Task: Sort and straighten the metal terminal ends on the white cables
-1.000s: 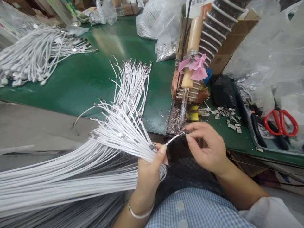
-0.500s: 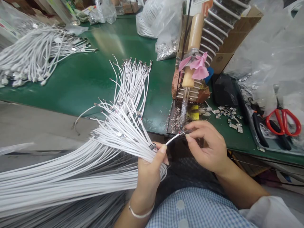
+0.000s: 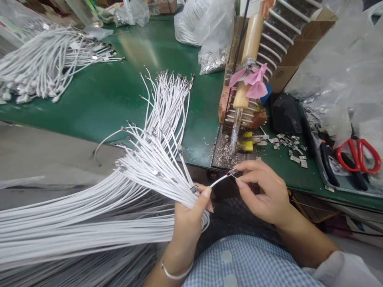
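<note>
My left hand point(image 3: 189, 217) is closed around a thick bundle of white cables point(image 3: 98, 215) that fans out to the left and up over the green table point(image 3: 104, 95). One cable point(image 3: 220, 181) sticks out to the right from my thumb. My right hand point(image 3: 263, 191) pinches the small metal terminal point(image 3: 232, 172) at that cable's tip, just below the tip of a wooden-handled soldering iron point(image 3: 243, 79) resting on a coiled stand point(image 3: 269, 44).
Loose metal terminals point(image 3: 289, 145) lie right of the iron. Red-handled scissors point(image 3: 359, 153) and pliers lie in a tray at right. Another heap of white cables point(image 3: 42, 67) sits far left, with plastic bags point(image 3: 206, 28) and a cardboard box at the back.
The cable tip pinched in my right hand has dropped slightly away from the soldering iron's tip. The view has shifted a little; my left hand keeps its grip.
</note>
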The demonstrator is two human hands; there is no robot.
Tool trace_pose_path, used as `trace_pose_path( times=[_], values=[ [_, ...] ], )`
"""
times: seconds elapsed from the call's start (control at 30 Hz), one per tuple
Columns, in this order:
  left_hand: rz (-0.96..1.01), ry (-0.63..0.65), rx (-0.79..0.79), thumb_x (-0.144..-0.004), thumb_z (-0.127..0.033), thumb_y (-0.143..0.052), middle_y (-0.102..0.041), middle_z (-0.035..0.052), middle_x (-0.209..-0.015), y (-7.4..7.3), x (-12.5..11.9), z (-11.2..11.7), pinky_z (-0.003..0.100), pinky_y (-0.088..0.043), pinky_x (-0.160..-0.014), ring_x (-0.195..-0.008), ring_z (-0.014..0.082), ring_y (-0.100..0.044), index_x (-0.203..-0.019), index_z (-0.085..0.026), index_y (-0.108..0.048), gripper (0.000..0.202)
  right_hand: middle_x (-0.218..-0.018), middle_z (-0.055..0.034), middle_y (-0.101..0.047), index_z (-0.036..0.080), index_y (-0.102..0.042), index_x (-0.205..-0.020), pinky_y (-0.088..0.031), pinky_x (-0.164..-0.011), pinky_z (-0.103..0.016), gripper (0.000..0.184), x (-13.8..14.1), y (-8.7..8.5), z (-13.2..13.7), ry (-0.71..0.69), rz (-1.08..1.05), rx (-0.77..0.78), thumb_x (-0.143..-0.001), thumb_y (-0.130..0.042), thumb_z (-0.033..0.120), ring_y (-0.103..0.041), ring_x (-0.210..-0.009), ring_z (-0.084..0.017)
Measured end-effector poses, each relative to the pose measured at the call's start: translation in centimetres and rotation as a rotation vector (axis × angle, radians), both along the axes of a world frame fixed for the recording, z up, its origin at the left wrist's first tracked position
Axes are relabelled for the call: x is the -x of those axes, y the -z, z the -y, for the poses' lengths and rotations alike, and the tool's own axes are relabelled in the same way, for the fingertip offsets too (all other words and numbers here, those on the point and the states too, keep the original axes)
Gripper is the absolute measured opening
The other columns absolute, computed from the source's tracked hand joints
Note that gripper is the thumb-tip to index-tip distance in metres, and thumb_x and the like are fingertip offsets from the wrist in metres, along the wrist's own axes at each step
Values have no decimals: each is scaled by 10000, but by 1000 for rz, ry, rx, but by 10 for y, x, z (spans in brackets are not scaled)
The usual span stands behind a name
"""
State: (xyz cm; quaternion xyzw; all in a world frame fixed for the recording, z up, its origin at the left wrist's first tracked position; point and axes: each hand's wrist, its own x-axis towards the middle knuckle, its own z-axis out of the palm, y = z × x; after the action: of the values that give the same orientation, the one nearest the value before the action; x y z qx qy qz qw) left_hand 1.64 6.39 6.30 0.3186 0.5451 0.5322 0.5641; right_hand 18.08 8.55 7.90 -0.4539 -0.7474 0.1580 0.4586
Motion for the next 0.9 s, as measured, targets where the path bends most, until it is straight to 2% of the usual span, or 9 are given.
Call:
trace_pose_path(
  times=[0.17, 0.27, 0.37, 0.43, 0.5, 0.57, 0.7, 0.83, 0.9],
  values=[
    [28, 50, 22, -712, -252, -655, -550, -41, -469, 8, 5, 6, 213, -412, -482, -441, 96, -509, -673, -160, -564, 136, -916, -71, -657, 217, -567, -841, -527, -711, -348, 179, -4, 0, 6, -49, -3, -2, -747, -553, 66, -635, -834, -198],
    [112, 57, 81, -693, -271, -681, -597, -22, -564, 16, 8, 11, 226, -461, -529, -516, 112, -564, -696, -155, -597, 144, -910, -66, -677, 208, -572, -886, -540, -704, -304, 240, -9, -3, 10, -186, -46, 22, -737, -560, 19, -653, -811, -172],
    [148, 70, 109, -695, -301, -687, -654, 29, -731, 24, 11, 16, 257, -505, -644, -724, 163, -622, -726, -149, -634, 164, -844, -40, -681, 209, -561, -910, -538, -655, -251, 252, -12, -6, 13, -404, -79, 185, -754, -544, 12, -651, -754, -142],
    [143, 105, 118, -709, -320, -677, -665, 57, -802, 27, 13, 19, 268, -508, -667, -799, 186, -625, -742, -143, -645, 183, -763, -19, -652, 210, -550, -876, -517, -600, -241, 195, -11, -5, 14, -475, -72, 331, -783, -519, 41, -623, -678, -128],
    [145, 140, 138, -721, -326, -669, -663, 51, -766, 29, 16, 22, 249, -491, -593, -697, 164, -627, -750, -141, -635, 190, -716, -13, -607, 201, -546, -825, -483, -565, -242, 133, -5, -2, 13, -455, -61, 413, -805, -506, 76, -578, -632, -122],
    [145, 173, 140, -719, -323, -674, -644, 26, -676, 29, 19, 25, 230, -451, -517, -546, 123, -586, -727, -138, -619, 193, -723, -21, -577, 184, -571, -846, -456, -558, -243, 99, 6, 5, 12, -414, -56, 420, -814, -513, 110, -549, -635, -124],
    [105, 193, 115, -704, -319, -687, -594, -5, -537, 30, 23, 31, 229, -426, -493, -473, 108, -537, -680, -132, -608, 205, -700, -14, -526, 144, -617, -1004, -417, -527, -221, 207, 33, 18, 7, -421, -53, 427, -805, -562, 163, -506, -593, -108],
    [89, 197, 118, -700, -304, -694, -605, -3, -534, 32, 25, 35, 212, -412, -489, -506, 110, -550, -695, -126, -609, 198, -649, 7, -497, 140, -628, -785, -376, -495, -192, 82, 46, 24, 4, -459, -117, 493, -802, -548, 133, -475, -545, -79],
    [117, 197, 126, -699, -305, -696, -617, -6, -558, 33, 25, 36, 206, -407, -483, -510, 106, -550, -749, -128, -608, 203, -634, 10, -488, 139, -589, -697, -364, -489, -188, 110, 46, 24, 4, -448, -141, 519, -794, -541, 116, -459, -537, -75]
  ],
)
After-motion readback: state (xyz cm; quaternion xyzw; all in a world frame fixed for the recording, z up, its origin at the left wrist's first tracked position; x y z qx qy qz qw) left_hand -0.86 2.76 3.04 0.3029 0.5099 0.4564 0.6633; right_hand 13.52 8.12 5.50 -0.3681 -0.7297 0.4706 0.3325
